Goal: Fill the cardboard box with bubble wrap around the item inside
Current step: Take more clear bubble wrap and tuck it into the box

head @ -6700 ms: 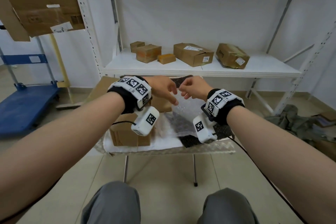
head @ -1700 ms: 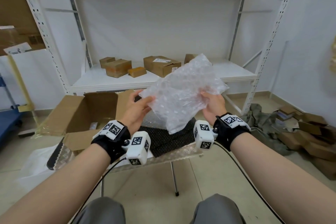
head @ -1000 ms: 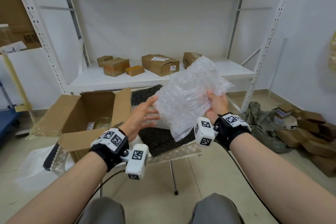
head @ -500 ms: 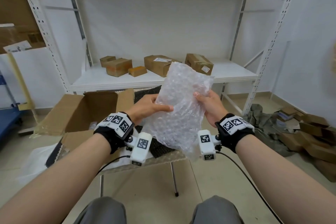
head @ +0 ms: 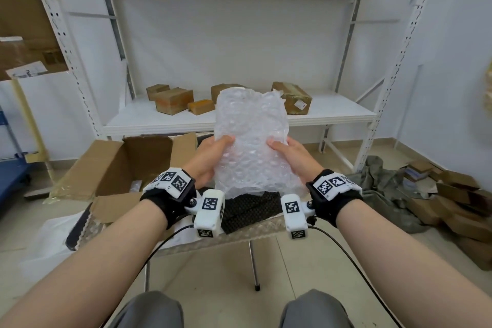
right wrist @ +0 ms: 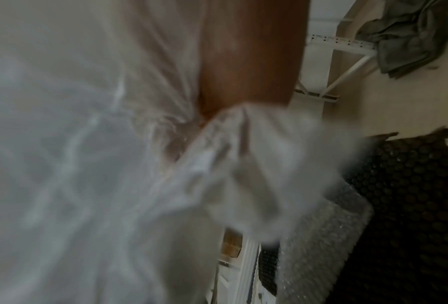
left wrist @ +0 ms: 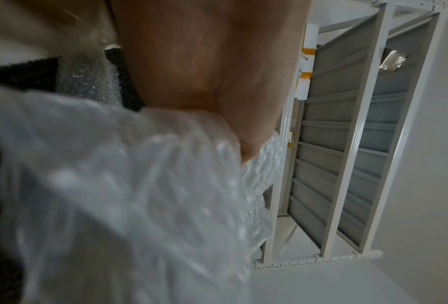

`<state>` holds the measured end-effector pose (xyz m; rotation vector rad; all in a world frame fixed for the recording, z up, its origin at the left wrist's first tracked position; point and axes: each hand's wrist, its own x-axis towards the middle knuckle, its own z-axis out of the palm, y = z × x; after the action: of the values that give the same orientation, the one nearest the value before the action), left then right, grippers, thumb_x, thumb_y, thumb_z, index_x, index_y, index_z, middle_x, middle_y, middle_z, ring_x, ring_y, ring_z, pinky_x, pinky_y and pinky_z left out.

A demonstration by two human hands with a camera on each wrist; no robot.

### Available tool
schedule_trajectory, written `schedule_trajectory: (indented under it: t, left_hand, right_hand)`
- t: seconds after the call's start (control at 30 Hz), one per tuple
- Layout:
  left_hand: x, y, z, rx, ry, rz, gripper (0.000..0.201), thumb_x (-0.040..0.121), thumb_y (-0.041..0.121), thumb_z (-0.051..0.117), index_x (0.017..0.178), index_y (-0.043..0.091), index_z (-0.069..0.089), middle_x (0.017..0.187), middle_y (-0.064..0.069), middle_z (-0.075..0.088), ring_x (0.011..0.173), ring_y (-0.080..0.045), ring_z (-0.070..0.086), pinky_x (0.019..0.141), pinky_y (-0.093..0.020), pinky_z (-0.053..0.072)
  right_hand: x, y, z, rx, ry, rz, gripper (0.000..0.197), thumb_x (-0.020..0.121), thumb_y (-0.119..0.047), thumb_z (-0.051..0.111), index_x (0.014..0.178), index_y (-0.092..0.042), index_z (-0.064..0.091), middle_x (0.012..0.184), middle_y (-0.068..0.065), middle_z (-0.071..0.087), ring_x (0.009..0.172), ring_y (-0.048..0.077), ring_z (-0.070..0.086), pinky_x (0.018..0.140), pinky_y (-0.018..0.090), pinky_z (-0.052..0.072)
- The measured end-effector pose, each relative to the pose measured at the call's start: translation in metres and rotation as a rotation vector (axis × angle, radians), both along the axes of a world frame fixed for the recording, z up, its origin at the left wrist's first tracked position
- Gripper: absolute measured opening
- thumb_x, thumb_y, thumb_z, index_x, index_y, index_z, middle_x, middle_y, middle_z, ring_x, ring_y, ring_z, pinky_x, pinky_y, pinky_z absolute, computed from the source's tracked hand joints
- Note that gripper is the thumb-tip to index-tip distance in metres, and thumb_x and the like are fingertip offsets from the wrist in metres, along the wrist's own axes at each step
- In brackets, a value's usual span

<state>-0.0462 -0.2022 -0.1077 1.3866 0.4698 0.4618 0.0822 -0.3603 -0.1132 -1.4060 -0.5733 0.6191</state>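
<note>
A folded sheet of clear bubble wrap [head: 251, 141] stands upright in front of me, above the small table. My left hand [head: 213, 157] grips its left edge and my right hand [head: 286, 153] grips its right edge, thumbs on the near face. Up close the bubble wrap [left wrist: 129, 195] fills the left wrist view under my left hand [left wrist: 217, 82]; the bubble wrap [right wrist: 87, 164] is blurred in the right wrist view beside my right hand [right wrist: 251, 57]. The open cardboard box [head: 111, 168] sits to the left, flaps out; a clear item [head: 135, 186] shows inside.
A black mesh mat [head: 250, 209] and more bubble wrap [right wrist: 321, 236] lie on the small metal table [head: 239, 234]. White shelving [head: 239, 117] behind holds several small cartons. Flattened cardboard [head: 452, 202] and grey cloth [head: 386, 189] lie on the floor at the right. A blue cart [head: 10, 176] stands far left.
Both hands have turned the bubble wrap from a slanted hold to upright and squared, each gripping a side edge. The left hand, which had briefly let go, holds it again.
</note>
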Motion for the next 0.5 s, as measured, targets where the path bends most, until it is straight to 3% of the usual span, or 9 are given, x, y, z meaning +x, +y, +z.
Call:
schedule_trajectory:
  t: [0.07, 0.2, 0.27, 0.33, 0.37, 0.43, 0.5]
  left_hand:
    - [-0.002, 0.003, -0.001, -0.022, -0.016, -0.02, 0.031, 0.097, 0.013, 0.052, 0.126, 0.005, 0.062, 0.12, -0.016, 0.07, 0.103, -0.029, 0.069, 0.091, -0.039, 0.055]
    - [-0.008, 0.008, 0.0, -0.157, -0.112, -0.152, 0.036, 0.1, 0.001, 0.043, 0.131, 0.012, 0.057, 0.122, -0.012, 0.07, 0.103, -0.024, 0.07, 0.083, -0.033, 0.058]
    - [-0.008, 0.01, 0.001, -0.219, -0.167, -0.188, 0.041, 0.1, -0.001, 0.04, 0.139, 0.008, 0.053, 0.128, -0.014, 0.066, 0.111, -0.026, 0.067, 0.082, -0.031, 0.058]
    - [-0.008, 0.006, 0.003, -0.246, -0.181, -0.186, 0.04, 0.102, 0.004, 0.039, 0.138, 0.005, 0.054, 0.134, -0.015, 0.062, 0.118, -0.028, 0.063, 0.089, -0.032, 0.057]
    - [-0.009, 0.004, 0.004, -0.262, -0.18, -0.181, 0.038, 0.102, 0.007, 0.039, 0.136, 0.005, 0.055, 0.135, -0.016, 0.062, 0.116, -0.027, 0.063, 0.091, -0.032, 0.057]
    - [-0.009, 0.003, 0.005, -0.279, -0.187, -0.194, 0.037, 0.102, 0.009, 0.038, 0.133, 0.006, 0.057, 0.13, -0.015, 0.065, 0.109, -0.024, 0.066, 0.088, -0.031, 0.057]
    - [-0.011, 0.001, 0.007, -0.335, -0.186, -0.226, 0.033, 0.102, 0.011, 0.036, 0.124, 0.007, 0.06, 0.113, -0.01, 0.073, 0.094, -0.02, 0.072, 0.073, -0.029, 0.06]
  right_hand:
    - [-0.001, 0.001, 0.003, 0.003, 0.027, -0.017, 0.025, 0.097, -0.012, 0.059, 0.122, -0.01, 0.063, 0.114, 0.01, 0.07, 0.097, 0.022, 0.07, 0.08, 0.024, 0.058]
    - [-0.005, -0.002, 0.001, 0.027, 0.082, -0.001, 0.041, 0.087, -0.021, 0.068, 0.126, -0.014, 0.062, 0.131, 0.014, 0.063, 0.121, 0.032, 0.06, 0.109, 0.047, 0.043]
    - [-0.008, -0.005, -0.003, 0.12, 0.198, 0.032, 0.043, 0.095, -0.012, 0.057, 0.137, -0.008, 0.052, 0.129, 0.017, 0.061, 0.11, 0.031, 0.061, 0.103, 0.045, 0.044]
    - [-0.011, -0.008, -0.003, 0.215, 0.327, 0.074, 0.043, 0.102, -0.005, 0.041, 0.144, -0.001, 0.042, 0.111, 0.011, 0.064, 0.089, 0.022, 0.064, 0.088, 0.035, 0.051]
    - [-0.012, -0.01, -0.003, 0.261, 0.357, 0.117, 0.043, 0.1, -0.004, 0.041, 0.143, -0.001, 0.044, 0.102, 0.009, 0.066, 0.082, 0.019, 0.066, 0.081, 0.031, 0.054]
    - [-0.015, -0.011, -0.003, 0.333, 0.362, 0.202, 0.039, 0.087, -0.007, 0.053, 0.125, -0.001, 0.057, 0.093, 0.009, 0.073, 0.076, 0.017, 0.072, 0.071, 0.026, 0.059]
    - [-0.014, -0.012, -0.004, 0.355, 0.325, 0.27, 0.049, 0.065, -0.019, 0.079, 0.108, -0.003, 0.061, 0.087, 0.01, 0.076, 0.075, 0.019, 0.074, 0.068, 0.026, 0.06]
